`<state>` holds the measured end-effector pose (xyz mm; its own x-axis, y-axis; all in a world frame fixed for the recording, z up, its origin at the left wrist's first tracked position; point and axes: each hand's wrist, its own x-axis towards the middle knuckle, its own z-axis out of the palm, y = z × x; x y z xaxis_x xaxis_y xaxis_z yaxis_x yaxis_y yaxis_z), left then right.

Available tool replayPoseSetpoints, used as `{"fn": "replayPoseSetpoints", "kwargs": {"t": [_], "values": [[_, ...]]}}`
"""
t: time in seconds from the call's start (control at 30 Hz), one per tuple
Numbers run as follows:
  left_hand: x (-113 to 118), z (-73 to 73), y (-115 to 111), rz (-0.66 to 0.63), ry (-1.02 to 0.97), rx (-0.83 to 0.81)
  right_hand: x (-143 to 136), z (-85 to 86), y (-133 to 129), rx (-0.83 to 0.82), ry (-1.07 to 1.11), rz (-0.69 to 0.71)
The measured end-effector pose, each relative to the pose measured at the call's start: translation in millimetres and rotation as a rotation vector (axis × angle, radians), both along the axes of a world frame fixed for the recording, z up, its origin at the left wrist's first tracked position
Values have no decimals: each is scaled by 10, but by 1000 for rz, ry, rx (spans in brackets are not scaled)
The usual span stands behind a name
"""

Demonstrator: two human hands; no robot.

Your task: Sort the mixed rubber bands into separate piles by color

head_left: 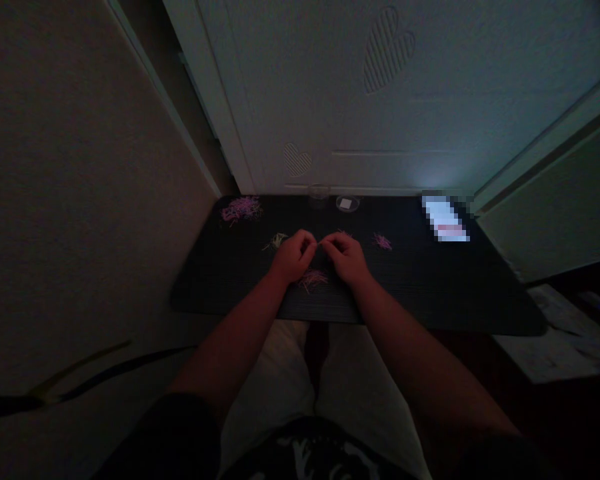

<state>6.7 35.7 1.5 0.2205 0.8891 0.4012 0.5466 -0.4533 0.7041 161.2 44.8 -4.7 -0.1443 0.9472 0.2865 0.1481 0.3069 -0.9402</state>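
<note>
My left hand (297, 253) and my right hand (344, 255) are raised over the middle of the dark table (455, 287), fingertips nearly meeting. Both are closed in a pinch; whatever lies between the fingertips is too small and dim to make out. Just left of my left hand is a small pile of pale yellowish thin strips (279, 240). A loose pile of pinkish strips (313, 279) lies between my wrists on the near side. To the right of my right hand sits a small pink pile (381, 241), and another pink bit (345, 233) shows partly behind that hand.
A larger heap of pink and purple strips (241, 209) is at the table's back left. Along the back edge stand a clear cup (319, 195) and a round clear lid (347, 204) with a white square. A lit phone (445, 219) lies back right. A pale panel (330, 100) rises behind.
</note>
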Motion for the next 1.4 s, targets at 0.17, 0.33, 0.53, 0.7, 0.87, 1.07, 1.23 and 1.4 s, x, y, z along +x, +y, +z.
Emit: {"fn": "replayPoseSetpoints", "kwargs": {"t": [0.17,0.33,0.53,0.7,0.87,1.07,1.23,1.4], "values": [[5,7,-5,-10,-6,-1,-8,-23,4,-6,49,10],[11,23,-14,-5,2,-20,-15,-31,12,29,-42,-4],[10,18,-7,-4,15,-17,-13,-25,10,13,-40,-28],[3,13,-3,-2,27,-14,-19,-17,8,-2,-39,-35],[8,20,-9,14,0,-16,-5,-44,30,-14,-12,-34],[13,14,-13,7,-45,-25,-1,-38,28,-68,53,-23],[-2,-4,-3,14,-36,-24,1,-24,23,-81,91,-17],[-9,-2,0,14,-20,-13,3,-8,1,-37,75,25]]}}
